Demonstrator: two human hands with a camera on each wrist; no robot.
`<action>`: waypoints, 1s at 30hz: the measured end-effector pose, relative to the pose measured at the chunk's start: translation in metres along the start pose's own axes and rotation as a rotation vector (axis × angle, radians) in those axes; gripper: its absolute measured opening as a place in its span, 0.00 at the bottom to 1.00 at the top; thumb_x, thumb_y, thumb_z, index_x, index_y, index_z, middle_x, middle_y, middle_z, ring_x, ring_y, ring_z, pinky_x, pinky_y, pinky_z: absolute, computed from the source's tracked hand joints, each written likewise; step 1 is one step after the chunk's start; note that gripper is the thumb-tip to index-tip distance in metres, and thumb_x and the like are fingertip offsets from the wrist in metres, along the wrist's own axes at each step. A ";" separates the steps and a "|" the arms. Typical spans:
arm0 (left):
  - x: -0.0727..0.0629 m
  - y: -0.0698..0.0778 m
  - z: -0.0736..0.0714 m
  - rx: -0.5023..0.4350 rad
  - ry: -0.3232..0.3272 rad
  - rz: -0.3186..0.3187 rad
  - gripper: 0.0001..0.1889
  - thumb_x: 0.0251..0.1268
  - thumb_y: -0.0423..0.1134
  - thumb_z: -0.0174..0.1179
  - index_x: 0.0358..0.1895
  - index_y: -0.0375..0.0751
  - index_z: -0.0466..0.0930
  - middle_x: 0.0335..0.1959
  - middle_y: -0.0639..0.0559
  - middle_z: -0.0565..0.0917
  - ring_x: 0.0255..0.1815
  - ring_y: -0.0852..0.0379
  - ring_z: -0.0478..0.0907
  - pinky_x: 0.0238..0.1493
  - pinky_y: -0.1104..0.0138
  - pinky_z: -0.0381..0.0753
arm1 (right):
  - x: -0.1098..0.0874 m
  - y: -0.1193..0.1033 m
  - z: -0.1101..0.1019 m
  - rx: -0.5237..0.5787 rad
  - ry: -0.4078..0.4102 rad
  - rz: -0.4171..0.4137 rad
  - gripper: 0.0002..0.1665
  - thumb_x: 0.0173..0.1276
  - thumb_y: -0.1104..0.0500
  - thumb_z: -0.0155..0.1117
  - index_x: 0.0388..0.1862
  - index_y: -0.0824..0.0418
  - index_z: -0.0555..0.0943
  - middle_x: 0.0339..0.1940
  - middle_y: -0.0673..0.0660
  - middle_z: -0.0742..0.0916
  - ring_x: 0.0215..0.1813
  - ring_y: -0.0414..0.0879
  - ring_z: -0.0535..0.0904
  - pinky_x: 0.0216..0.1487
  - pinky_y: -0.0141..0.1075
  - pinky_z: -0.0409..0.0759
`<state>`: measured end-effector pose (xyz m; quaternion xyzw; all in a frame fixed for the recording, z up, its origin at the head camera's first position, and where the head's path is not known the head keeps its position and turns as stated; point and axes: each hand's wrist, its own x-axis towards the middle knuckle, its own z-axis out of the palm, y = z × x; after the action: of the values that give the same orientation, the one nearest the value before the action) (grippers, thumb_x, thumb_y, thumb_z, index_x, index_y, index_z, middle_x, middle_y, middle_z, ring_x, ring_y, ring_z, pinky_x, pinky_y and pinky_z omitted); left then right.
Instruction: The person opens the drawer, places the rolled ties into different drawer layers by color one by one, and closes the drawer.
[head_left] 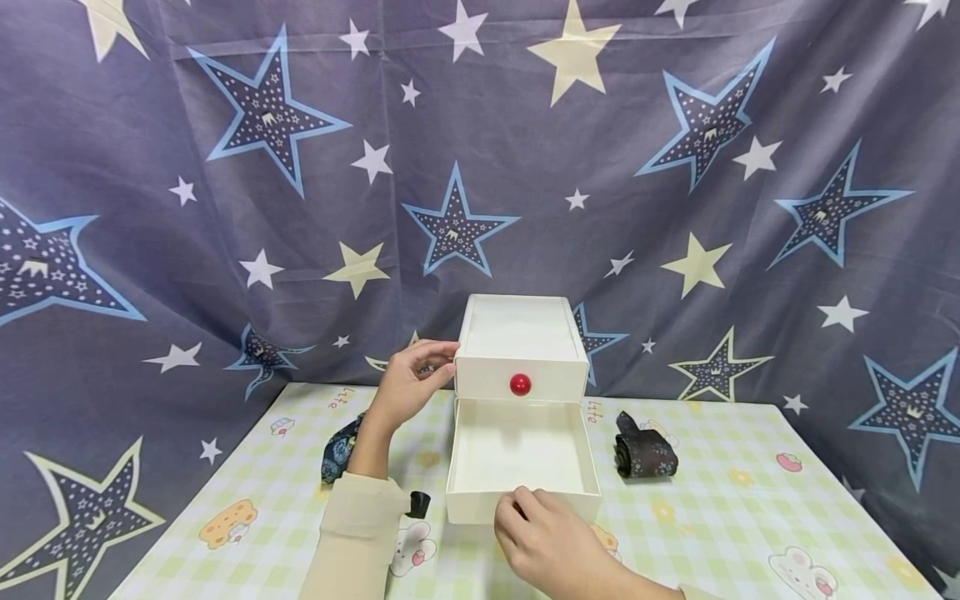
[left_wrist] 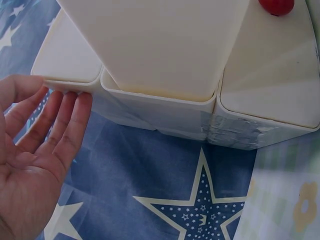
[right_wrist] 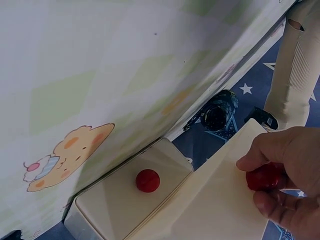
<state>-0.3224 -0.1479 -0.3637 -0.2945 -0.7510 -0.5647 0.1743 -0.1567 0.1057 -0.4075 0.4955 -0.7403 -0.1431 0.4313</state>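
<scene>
A white drawer box [head_left: 521, 325] stands at the back of the table, its upper drawer [head_left: 480, 379] pushed in and bearing a red knob [head_left: 520, 384]. Below that, a white drawer [head_left: 525, 442] is pulled out towards me, and its inner floor shows. My right hand [head_left: 551, 542] is at this drawer's front; in the right wrist view its thumb and fingers pinch a red knob [right_wrist: 264, 176]. With fairly straight fingers, my left hand [head_left: 412, 379] touches the upper left side of the box, as the left wrist view also shows [left_wrist: 40, 155].
Left of the box, a rolled blue patterned tie [head_left: 341, 450] lies partly behind my left forearm. A small black item [head_left: 419, 504] sits beside that sleeve. Right of the box lies a rolled dark tie [head_left: 647, 450]. A star-printed curtain [head_left: 457, 225] hangs behind the checked tablecloth [head_left: 720, 517].
</scene>
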 end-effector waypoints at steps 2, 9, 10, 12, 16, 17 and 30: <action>0.000 0.000 0.000 0.000 0.000 0.000 0.16 0.71 0.37 0.67 0.59 0.44 0.85 0.53 0.49 0.83 0.50 0.53 0.83 0.51 0.66 0.85 | 0.000 -0.001 0.000 0.000 0.014 -0.001 0.34 0.84 0.70 0.29 0.34 0.63 0.86 0.35 0.56 0.80 0.31 0.46 0.68 0.27 0.31 0.70; -0.001 0.001 0.000 -0.002 0.001 0.008 0.16 0.71 0.37 0.67 0.60 0.43 0.85 0.53 0.49 0.83 0.50 0.53 0.83 0.52 0.66 0.85 | -0.001 -0.004 -0.001 -0.001 0.023 -0.008 0.32 0.83 0.69 0.31 0.35 0.64 0.86 0.36 0.57 0.80 0.31 0.47 0.69 0.29 0.32 0.74; -0.001 0.001 0.000 -0.004 0.001 0.008 0.16 0.71 0.37 0.67 0.59 0.43 0.85 0.53 0.49 0.83 0.50 0.53 0.83 0.52 0.66 0.85 | -0.001 -0.004 -0.001 -0.005 0.022 -0.009 0.32 0.83 0.69 0.31 0.35 0.64 0.86 0.36 0.56 0.80 0.32 0.46 0.69 0.29 0.32 0.74; -0.001 0.001 0.000 -0.004 0.000 0.010 0.16 0.71 0.37 0.67 0.59 0.43 0.85 0.53 0.49 0.83 0.50 0.53 0.83 0.51 0.66 0.85 | -0.001 -0.005 -0.001 -0.008 0.023 -0.009 0.31 0.83 0.69 0.31 0.34 0.63 0.86 0.35 0.56 0.80 0.32 0.46 0.69 0.29 0.32 0.75; 0.000 0.001 0.000 -0.005 0.000 0.016 0.16 0.71 0.37 0.67 0.59 0.43 0.85 0.53 0.48 0.83 0.50 0.52 0.83 0.51 0.66 0.85 | -0.002 -0.005 0.000 -0.009 0.028 -0.008 0.31 0.83 0.68 0.32 0.34 0.63 0.86 0.35 0.56 0.80 0.32 0.46 0.70 0.28 0.31 0.75; 0.000 0.001 0.000 -0.005 0.002 0.017 0.16 0.71 0.37 0.67 0.59 0.43 0.85 0.53 0.49 0.83 0.50 0.52 0.83 0.51 0.66 0.85 | -0.002 -0.005 0.000 -0.008 0.033 -0.010 0.31 0.83 0.69 0.32 0.34 0.62 0.86 0.35 0.56 0.80 0.32 0.46 0.70 0.28 0.31 0.74; -0.001 0.003 0.000 -0.016 -0.002 0.009 0.16 0.71 0.37 0.67 0.60 0.42 0.85 0.53 0.48 0.83 0.49 0.51 0.83 0.49 0.66 0.85 | 0.002 0.010 -0.012 0.085 0.063 -0.015 0.26 0.83 0.59 0.36 0.32 0.53 0.83 0.30 0.48 0.80 0.30 0.43 0.67 0.29 0.32 0.66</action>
<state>-0.3196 -0.1473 -0.3622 -0.2997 -0.7454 -0.5695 0.1738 -0.1535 0.1112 -0.3929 0.5231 -0.7280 -0.0990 0.4320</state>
